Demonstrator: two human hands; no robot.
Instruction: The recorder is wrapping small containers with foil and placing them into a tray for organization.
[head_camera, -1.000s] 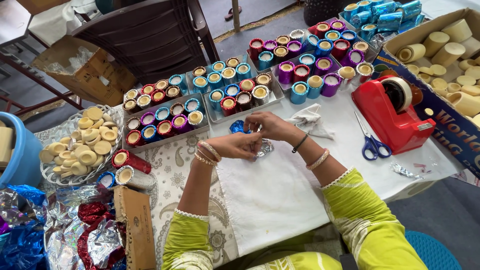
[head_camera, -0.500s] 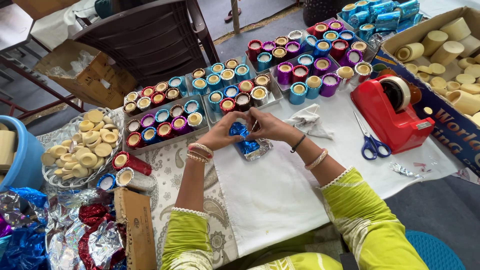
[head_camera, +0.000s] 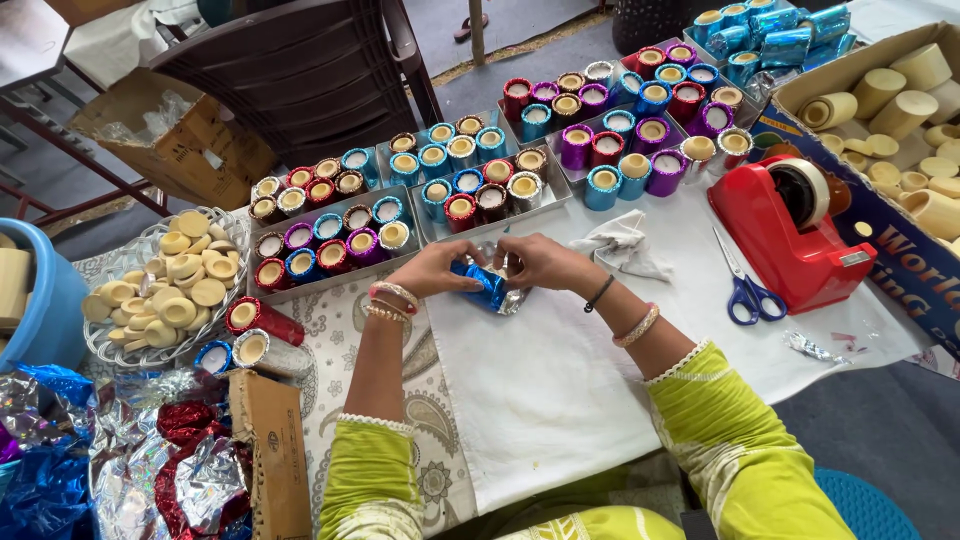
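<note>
My left hand (head_camera: 432, 270) and my right hand (head_camera: 540, 262) both grip a small roll wrapped in shiny blue foil (head_camera: 481, 283), held just above a white cloth (head_camera: 540, 390) on the table. Silver foil edges stick out under the roll on its right side. Both wrists wear bangles, and the sleeves are lime green. Just beyond my hands stand trays (head_camera: 330, 235) of foil-wrapped candle cups in red, blue, purple and silver.
A red tape dispenser (head_camera: 790, 225) and blue-handled scissors (head_camera: 745, 292) lie to the right. A cardboard box of bare cream rolls (head_camera: 900, 100) sits far right. A basket of cream discs (head_camera: 165, 285), loose foil sheets (head_camera: 120, 460) and a blue tub (head_camera: 40, 300) are on the left.
The blue foil has been folded closer around the roll, and my hands have drawn together on it and shifted slightly toward me.
</note>
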